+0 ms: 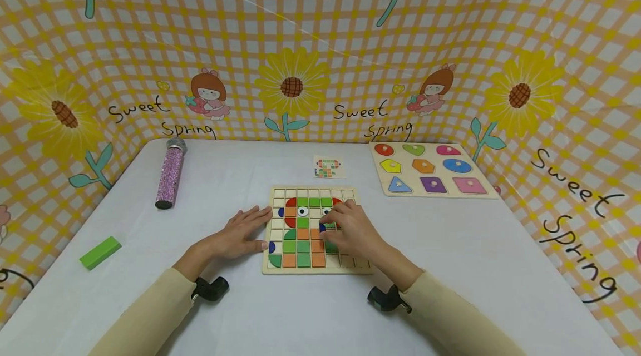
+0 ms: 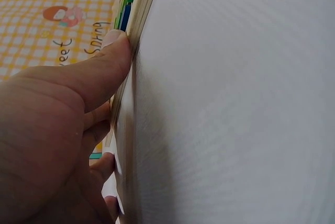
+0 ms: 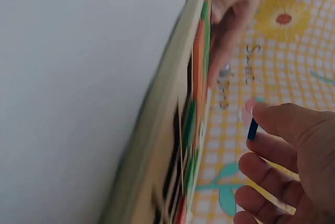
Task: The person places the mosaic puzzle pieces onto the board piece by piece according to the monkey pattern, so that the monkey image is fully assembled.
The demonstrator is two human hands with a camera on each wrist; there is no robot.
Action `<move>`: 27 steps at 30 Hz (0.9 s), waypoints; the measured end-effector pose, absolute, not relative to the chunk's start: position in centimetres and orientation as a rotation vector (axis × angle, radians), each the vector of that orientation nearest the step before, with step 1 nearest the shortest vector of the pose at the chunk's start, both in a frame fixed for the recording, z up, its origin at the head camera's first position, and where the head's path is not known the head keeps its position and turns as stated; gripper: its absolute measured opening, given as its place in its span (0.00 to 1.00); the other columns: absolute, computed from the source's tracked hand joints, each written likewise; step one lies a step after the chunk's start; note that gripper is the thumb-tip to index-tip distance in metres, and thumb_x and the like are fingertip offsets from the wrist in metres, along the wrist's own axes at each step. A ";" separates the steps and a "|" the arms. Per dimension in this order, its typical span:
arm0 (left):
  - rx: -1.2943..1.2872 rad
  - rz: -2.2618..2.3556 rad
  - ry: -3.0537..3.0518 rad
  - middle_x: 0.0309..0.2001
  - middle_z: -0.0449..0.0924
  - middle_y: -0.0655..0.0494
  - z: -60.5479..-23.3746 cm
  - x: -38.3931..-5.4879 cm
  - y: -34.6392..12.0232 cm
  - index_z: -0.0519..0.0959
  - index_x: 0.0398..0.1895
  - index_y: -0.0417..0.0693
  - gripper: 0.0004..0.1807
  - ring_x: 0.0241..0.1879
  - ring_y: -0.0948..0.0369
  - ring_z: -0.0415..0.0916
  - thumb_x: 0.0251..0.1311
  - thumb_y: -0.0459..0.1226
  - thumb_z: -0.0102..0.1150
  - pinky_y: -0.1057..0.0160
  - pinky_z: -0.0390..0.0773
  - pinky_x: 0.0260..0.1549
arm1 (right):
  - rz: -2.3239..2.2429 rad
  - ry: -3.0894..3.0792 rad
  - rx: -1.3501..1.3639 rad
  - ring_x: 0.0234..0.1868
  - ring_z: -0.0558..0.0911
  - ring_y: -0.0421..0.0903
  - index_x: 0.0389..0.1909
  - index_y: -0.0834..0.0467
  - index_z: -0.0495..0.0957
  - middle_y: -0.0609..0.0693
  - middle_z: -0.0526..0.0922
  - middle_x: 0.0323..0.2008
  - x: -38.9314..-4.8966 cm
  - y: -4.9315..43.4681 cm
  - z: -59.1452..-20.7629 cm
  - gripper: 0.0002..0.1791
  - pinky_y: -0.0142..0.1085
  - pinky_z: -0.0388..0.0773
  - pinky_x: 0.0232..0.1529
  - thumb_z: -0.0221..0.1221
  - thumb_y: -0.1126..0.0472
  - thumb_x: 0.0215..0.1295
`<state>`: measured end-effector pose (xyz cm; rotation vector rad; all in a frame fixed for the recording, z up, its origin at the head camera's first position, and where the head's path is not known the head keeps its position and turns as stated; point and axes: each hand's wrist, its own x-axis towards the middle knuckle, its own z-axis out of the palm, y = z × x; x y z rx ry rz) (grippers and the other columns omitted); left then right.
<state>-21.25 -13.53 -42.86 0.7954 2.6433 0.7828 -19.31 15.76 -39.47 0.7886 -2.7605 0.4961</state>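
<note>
A wooden grid board (image 1: 315, 273) lies on the table, its cells partly filled with green, orange, red and blue tiles and a white eye tile (image 1: 302, 211). My left hand (image 1: 240, 233) rests at the board's left edge, fingers extended, with the thumb (image 2: 107, 64) touching the rim near a blue tile (image 1: 272, 247). Over the board's right half, my right hand (image 1: 355, 228) pinches a small blue tile (image 3: 253, 129) between thumb and index finger. In the right wrist view that tile is edge-on and held apart from the board. This hand covers part of the right-hand cells in the head view.
Behind the board lies a small pattern card (image 1: 328, 167). A knobbed shape puzzle (image 1: 420, 186) is at the back right. To the left are a glittery pink microphone (image 1: 170, 175) and a green block (image 1: 100, 252). A checked cloth (image 1: 300, 28) rises behind the table.
</note>
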 end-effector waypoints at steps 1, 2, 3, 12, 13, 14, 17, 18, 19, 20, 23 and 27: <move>0.799 0.784 2.643 0.76 0.46 0.48 -42.8 -21.2 -13.5 0.52 0.73 0.46 0.41 0.75 0.44 0.37 0.62 0.48 0.57 0.38 0.34 0.71 | 0.504 -2.770 0.801 0.42 0.71 0.46 0.36 0.53 0.85 0.48 0.83 0.39 -19.3 15.2 -39.5 0.13 0.40 0.69 0.43 0.70 0.52 0.50; 0.798 0.785 2.642 0.76 0.46 0.48 -42.8 -21.3 -13.5 0.52 0.73 0.46 0.41 0.75 0.44 0.37 0.62 0.48 0.57 0.38 0.34 0.71 | 0.502 -2.784 0.810 0.42 0.71 0.46 0.36 0.53 0.85 0.48 0.83 0.39 -19.3 14.6 -39.6 0.14 0.40 0.69 0.44 0.70 0.51 0.50; 0.801 0.788 2.642 0.76 0.46 0.48 -42.8 -21.3 -13.5 0.52 0.73 0.46 0.41 0.75 0.43 0.37 0.62 0.49 0.56 0.38 0.34 0.70 | 0.497 -2.799 0.819 0.42 0.71 0.46 0.37 0.53 0.84 0.48 0.83 0.39 -19.3 14.1 -39.6 0.14 0.40 0.69 0.44 0.69 0.51 0.51; 0.801 0.765 2.637 0.76 0.45 0.51 -42.9 -21.4 -13.5 0.51 0.74 0.49 0.41 0.76 0.45 0.36 0.62 0.50 0.56 0.39 0.34 0.71 | 0.560 -2.864 0.891 0.44 0.71 0.47 0.40 0.53 0.84 0.48 0.83 0.42 -19.8 10.6 -39.9 0.13 0.41 0.69 0.48 0.66 0.51 0.56; 0.806 0.770 2.635 0.76 0.45 0.51 -42.9 -21.4 -13.5 0.51 0.74 0.49 0.41 0.76 0.45 0.36 0.62 0.50 0.56 0.38 0.34 0.71 | 0.555 -2.867 0.893 0.43 0.70 0.46 0.40 0.53 0.84 0.47 0.83 0.42 -19.9 10.3 -40.0 0.13 0.41 0.69 0.48 0.65 0.51 0.57; 0.810 0.774 2.634 0.76 0.45 0.50 -42.9 -21.4 -13.5 0.52 0.74 0.48 0.41 0.75 0.45 0.36 0.62 0.50 0.56 0.38 0.34 0.71 | 0.554 -2.867 0.896 0.43 0.70 0.46 0.41 0.53 0.84 0.47 0.83 0.42 -20.0 10.1 -40.1 0.13 0.41 0.69 0.48 0.65 0.52 0.57; 0.819 0.782 2.630 0.76 0.45 0.50 -42.8 -21.3 -13.5 0.52 0.74 0.48 0.41 0.75 0.44 0.37 0.62 0.49 0.56 0.38 0.34 0.70 | 0.524 -2.864 0.903 0.41 0.71 0.45 0.40 0.53 0.83 0.46 0.83 0.40 -20.3 9.4 -40.4 0.13 0.40 0.69 0.48 0.65 0.51 0.57; 0.822 0.784 2.630 0.76 0.45 0.50 -42.8 -21.3 -13.5 0.52 0.74 0.47 0.41 0.75 0.44 0.37 0.62 0.49 0.56 0.37 0.34 0.70 | 0.513 -2.865 0.905 0.41 0.70 0.44 0.40 0.52 0.83 0.45 0.83 0.40 -20.4 9.2 -40.5 0.13 0.39 0.69 0.48 0.65 0.51 0.57; 0.825 0.785 2.631 0.76 0.45 0.50 -42.8 -21.3 -13.5 0.52 0.74 0.47 0.40 0.75 0.44 0.37 0.62 0.49 0.56 0.37 0.34 0.70 | 0.502 -2.867 0.906 0.41 0.70 0.44 0.40 0.52 0.83 0.45 0.83 0.40 -20.5 9.0 -40.6 0.13 0.39 0.69 0.47 0.65 0.51 0.57; 0.830 0.785 2.632 0.76 0.46 0.49 -42.8 -21.3 -13.5 0.52 0.74 0.47 0.40 0.75 0.44 0.37 0.62 0.49 0.56 0.37 0.34 0.70 | 0.487 -2.868 0.907 0.40 0.70 0.43 0.40 0.51 0.83 0.45 0.83 0.40 -20.6 8.8 -40.7 0.12 0.38 0.69 0.46 0.65 0.50 0.57; 0.842 0.784 2.634 0.76 0.46 0.48 -42.9 -21.3 -13.5 0.52 0.73 0.46 0.40 0.75 0.43 0.37 0.63 0.49 0.56 0.36 0.35 0.70 | 0.471 -2.885 0.908 0.41 0.70 0.43 0.41 0.50 0.83 0.45 0.82 0.40 -20.9 8.3 -40.9 0.13 0.37 0.68 0.46 0.64 0.50 0.58; 0.847 0.782 2.633 0.76 0.46 0.48 -42.9 -21.4 -13.5 0.53 0.73 0.46 0.40 0.75 0.43 0.37 0.63 0.48 0.56 0.36 0.35 0.70 | 0.453 -2.899 0.905 0.43 0.70 0.45 0.40 0.50 0.84 0.46 0.82 0.41 -21.1 7.8 -41.0 0.12 0.38 0.68 0.47 0.64 0.49 0.58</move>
